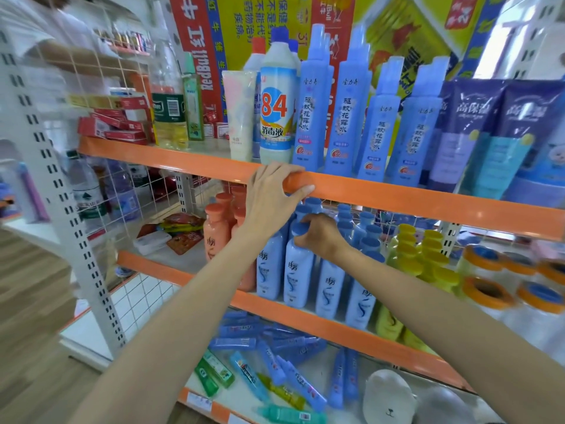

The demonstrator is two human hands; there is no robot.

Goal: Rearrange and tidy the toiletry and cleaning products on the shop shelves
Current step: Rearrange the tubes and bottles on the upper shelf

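Your left hand [273, 194] is gripping the orange front edge of the upper shelf [397, 197], fingers curled over the top and thumb pressing along its face. Your right hand [321, 235] is reaching under that edge, fingers closing around the cap of a blue shampoo bottle [298, 270] standing in the front row of the middle shelf [305, 316], beside orange bottles [215, 231].

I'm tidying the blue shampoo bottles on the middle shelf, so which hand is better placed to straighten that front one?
The right hand. Its fingers are already on the cap of the front blue bottle, while the left hand is resting on the orange shelf edge above.
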